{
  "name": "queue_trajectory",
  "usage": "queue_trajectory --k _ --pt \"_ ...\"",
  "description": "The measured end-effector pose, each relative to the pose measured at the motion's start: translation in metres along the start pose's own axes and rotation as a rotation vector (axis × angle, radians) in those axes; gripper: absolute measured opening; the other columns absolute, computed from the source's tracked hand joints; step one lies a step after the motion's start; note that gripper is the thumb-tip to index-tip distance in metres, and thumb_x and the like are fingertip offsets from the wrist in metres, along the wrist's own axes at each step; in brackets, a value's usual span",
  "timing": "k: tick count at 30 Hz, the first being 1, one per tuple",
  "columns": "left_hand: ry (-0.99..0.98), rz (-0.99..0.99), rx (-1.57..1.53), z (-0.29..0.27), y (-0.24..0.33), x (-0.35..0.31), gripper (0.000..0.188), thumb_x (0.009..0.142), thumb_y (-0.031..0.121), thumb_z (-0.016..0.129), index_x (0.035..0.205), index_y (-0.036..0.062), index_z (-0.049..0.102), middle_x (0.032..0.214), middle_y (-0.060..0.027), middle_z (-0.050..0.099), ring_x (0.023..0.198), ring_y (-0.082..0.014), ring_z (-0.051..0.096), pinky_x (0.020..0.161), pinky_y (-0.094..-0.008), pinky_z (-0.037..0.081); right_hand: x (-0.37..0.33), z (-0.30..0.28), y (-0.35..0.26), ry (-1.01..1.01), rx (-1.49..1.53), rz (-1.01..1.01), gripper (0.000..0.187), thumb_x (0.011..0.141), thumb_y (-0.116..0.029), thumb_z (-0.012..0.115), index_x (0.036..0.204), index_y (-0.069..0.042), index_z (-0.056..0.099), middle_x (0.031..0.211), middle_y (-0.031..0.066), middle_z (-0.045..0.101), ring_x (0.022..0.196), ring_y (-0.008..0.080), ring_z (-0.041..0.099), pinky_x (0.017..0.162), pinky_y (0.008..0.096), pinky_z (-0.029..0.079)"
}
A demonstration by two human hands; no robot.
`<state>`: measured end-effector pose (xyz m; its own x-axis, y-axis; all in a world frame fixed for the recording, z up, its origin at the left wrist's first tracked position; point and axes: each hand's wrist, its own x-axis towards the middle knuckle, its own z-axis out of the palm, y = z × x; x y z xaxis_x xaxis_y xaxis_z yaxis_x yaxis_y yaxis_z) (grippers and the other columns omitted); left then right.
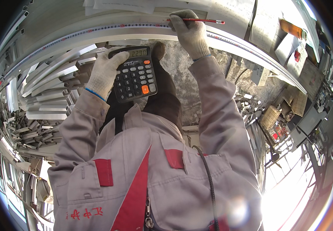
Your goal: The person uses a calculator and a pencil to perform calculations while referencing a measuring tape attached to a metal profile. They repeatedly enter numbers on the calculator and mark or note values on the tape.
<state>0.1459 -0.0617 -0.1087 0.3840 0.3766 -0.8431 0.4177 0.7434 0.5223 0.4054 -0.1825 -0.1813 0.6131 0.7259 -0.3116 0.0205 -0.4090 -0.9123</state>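
Note:
In a white knitted glove, my left hand (108, 71) grips a black desk calculator (133, 77) by its left side. The thumb lies over the top edge near the lit display. The calculator is tilted toward me, and its grey and orange keys show. My right hand (191, 35), gloved the same way, rests at the bench edge with a red pencil (209, 20) between thumb and fingers. The pencil lies nearly level, its eraser end pointing right. Beneath that hand a white measuring tape (135, 25) runs along the edge; the glove covers part of it.
Stacked pale metal profiles (52, 82) fill the left, with short offcuts (31, 133) below. Paper sheets (268, 29) and an orange bottle-like object (291, 29) lie at the upper right. Cardboard pieces (270, 116) and more scrap sit low on the right.

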Motion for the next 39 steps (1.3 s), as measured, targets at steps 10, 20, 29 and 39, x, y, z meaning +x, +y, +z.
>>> queue_trajectory --k 10,20,29,39 --pt "0.057 0.005 0.020 -0.005 -0.002 -0.007 0.039 0.101 0.016 0.077 0.133 -0.0069 0.071 0.112 -0.0117 0.079 0.091 -0.0161 0.078 0.083 -0.0300 0.065 -0.020 0.007 -0.002 0.076 -0.082 -0.086 0.019 0.104 -0.020 0.080 0.112 -0.003 0.079 0.101 0.0140 0.083 0.095 0.0231 0.080 0.087 0.0373 0.064" --pt "-0.013 0.016 -0.052 -0.016 -0.014 0.000 0.035 0.103 0.015 0.077 0.131 -0.0066 0.073 0.111 -0.0106 0.080 0.092 -0.0148 0.077 0.085 -0.0294 0.064 -0.019 0.015 0.005 0.121 -0.115 -0.126 0.014 0.107 -0.014 0.076 0.112 -0.001 0.076 0.096 0.0101 0.080 0.091 0.0170 0.076 0.085 0.0339 0.063" --pt "0.024 -0.020 -0.043 -0.017 -0.011 -0.004 0.037 0.102 0.014 0.078 0.132 -0.0062 0.072 0.112 -0.0117 0.080 0.091 -0.0151 0.078 0.083 -0.0294 0.066 -0.023 0.014 0.008 0.199 -0.071 -0.126 0.014 0.105 -0.017 0.079 0.111 -0.004 0.076 0.095 0.0114 0.081 0.087 0.0194 0.079 0.079 0.0355 0.063" --pt "0.046 0.033 -0.022 -0.024 -0.006 -0.015 0.036 0.102 0.015 0.078 0.131 -0.0044 0.071 0.111 -0.0118 0.079 0.090 -0.0153 0.078 0.079 -0.0290 0.066 -0.060 0.003 -0.013 0.211 0.242 0.041 0.012 0.107 -0.006 0.073 0.118 0.000 0.077 0.104 0.0104 0.081 0.093 0.0167 0.077 0.088 0.0322 0.063"
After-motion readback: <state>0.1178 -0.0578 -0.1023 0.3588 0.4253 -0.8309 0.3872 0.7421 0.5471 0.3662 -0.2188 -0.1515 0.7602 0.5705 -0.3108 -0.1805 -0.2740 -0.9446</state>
